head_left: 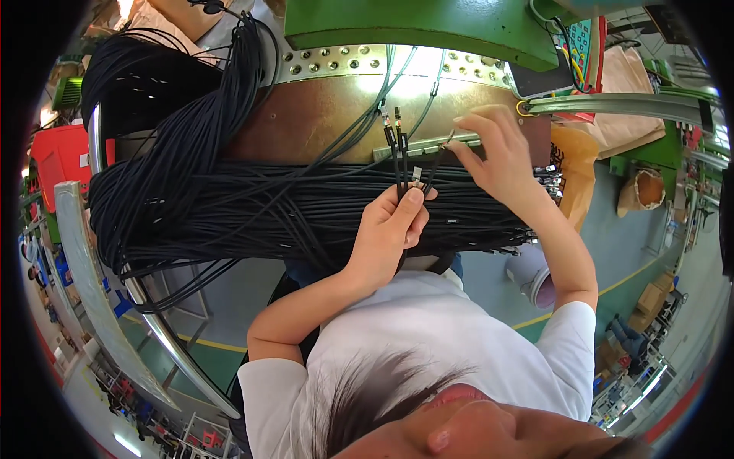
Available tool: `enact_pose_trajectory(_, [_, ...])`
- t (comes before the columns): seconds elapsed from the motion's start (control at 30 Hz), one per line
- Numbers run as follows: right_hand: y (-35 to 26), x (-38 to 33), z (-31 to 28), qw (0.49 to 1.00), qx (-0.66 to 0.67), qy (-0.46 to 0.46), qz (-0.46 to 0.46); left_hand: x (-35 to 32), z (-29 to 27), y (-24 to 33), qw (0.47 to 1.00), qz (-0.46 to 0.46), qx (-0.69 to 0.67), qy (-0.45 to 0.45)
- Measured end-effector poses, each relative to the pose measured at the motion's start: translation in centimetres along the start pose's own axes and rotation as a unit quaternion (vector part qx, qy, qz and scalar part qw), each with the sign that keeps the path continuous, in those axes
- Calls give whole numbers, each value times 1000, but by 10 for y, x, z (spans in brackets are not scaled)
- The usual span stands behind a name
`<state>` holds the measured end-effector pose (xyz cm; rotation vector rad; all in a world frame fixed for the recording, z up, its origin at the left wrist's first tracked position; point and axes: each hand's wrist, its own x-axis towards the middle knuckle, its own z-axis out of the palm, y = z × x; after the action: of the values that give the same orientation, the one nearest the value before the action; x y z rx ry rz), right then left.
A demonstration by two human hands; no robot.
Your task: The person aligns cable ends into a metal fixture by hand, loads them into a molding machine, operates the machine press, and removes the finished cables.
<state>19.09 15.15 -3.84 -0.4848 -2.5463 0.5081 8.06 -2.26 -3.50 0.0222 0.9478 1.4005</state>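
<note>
Well below cables (306, 208), bucket (522, 269), contents unclear

My left hand (386, 229): one. My right hand (501, 164): one. Black cables (329, 206) before me: more than I can count. Brown worktop (302, 118): one. Green machine housing (420, 29): one. Pale bucket (526, 268): one.

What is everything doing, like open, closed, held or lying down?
Left hand: closed around some cable ends
Cable ends: held, sticking out beyond the fingers
Right hand: raised, fingers bent, grip unclear
Black cable bundle: lying stretched out
Brown paper bag: open
</note>
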Motion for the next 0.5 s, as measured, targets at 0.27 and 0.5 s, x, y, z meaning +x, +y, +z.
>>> enact_pose_trajectory(0.27, [1, -3, 9, 993, -52, -70, -83, -9, -2, 6, 999, -49, 21, -8])
enact_pose_trajectory(0.5, [23, 1, 10, 994, -10, -101, -50, -13, -3, 4, 999, -30, 42, -2])
